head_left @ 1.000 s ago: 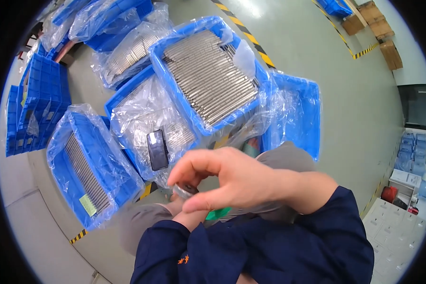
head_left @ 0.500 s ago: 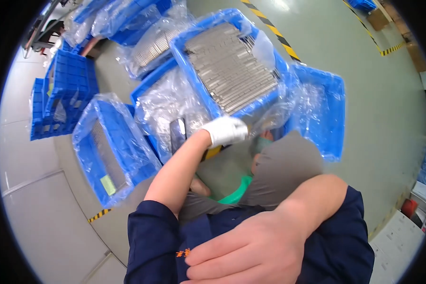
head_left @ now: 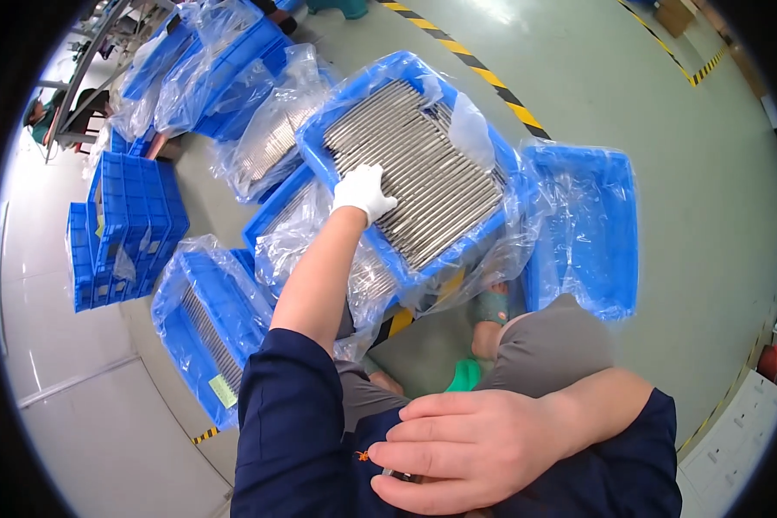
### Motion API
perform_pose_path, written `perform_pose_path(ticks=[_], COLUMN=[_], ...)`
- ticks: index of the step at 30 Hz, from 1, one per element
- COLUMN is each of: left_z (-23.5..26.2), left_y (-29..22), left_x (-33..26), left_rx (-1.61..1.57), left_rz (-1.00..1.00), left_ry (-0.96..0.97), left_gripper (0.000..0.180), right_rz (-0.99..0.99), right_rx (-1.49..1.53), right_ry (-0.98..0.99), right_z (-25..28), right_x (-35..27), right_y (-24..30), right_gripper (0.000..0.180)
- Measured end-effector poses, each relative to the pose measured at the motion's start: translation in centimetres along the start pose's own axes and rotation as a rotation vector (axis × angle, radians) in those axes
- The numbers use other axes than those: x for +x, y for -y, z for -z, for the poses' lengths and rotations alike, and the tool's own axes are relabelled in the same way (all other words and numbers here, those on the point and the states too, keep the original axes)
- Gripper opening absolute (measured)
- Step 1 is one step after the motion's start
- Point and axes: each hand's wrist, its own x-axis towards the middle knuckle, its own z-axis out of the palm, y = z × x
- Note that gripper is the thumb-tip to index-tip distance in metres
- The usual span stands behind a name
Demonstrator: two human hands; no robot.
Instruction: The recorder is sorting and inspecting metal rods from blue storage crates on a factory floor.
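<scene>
Slim metal rods (head_left: pixel 423 177) lie packed side by side in a plastic-lined blue crate (head_left: pixel 324 160). My left hand (head_left: pixel 364 192), in a white glove, is over the crate's left edge at the ends of the rods. Its thumb stands apart from the fingers, and I see no rod in it. Bare, my right hand (head_left: pixel 475 449) is close to my chest with its fingers bent. Under those fingers a small dark, shiny thing (head_left: pixel 401 475) peeks out; most of it is hidden.
Beneath the rod crate is another lined crate (head_left: pixel 272 220). A lined blue crate (head_left: pixel 540 276) stands at the right, another with rods (head_left: pixel 168 319) at the left. Stacked blue crates (head_left: pixel 138 216) are farther left. Striped floor tape (head_left: pixel 492 78) runs behind.
My left hand has moved away from me, from the crate's near side to its left edge by the rods. A dark thing now shows under my right fingers. The view has shifted.
</scene>
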Motion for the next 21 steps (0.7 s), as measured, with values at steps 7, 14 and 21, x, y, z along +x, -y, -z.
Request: perform_pose_path(ticks=[7, 14, 21], left_z=[-0.3, -1.7, -1.0], left_y=[0.0, -0.7, -0.9], left_x=[0.8, 0.7, 2.1], left_rx=[-0.013, 0.001, 0.019], left_rz=[-0.041, -0.144, -0.048], left_ry=[-0.008, -0.161, -0.156], left_gripper=[0.058, 0.064, 0.032], right_rz=[-0.066, -0.084, -0.105], right_rx=[0.087, 0.056, 0.056], right_ry=[-0.023, 0.01, 0.051], right_z=[0.6, 0.2, 0.3], right_x=[-0.2, -0.4, -0.1], right_y=[-0.1, 0.1, -0.3], right_gripper=[0.023, 0.022, 0.022])
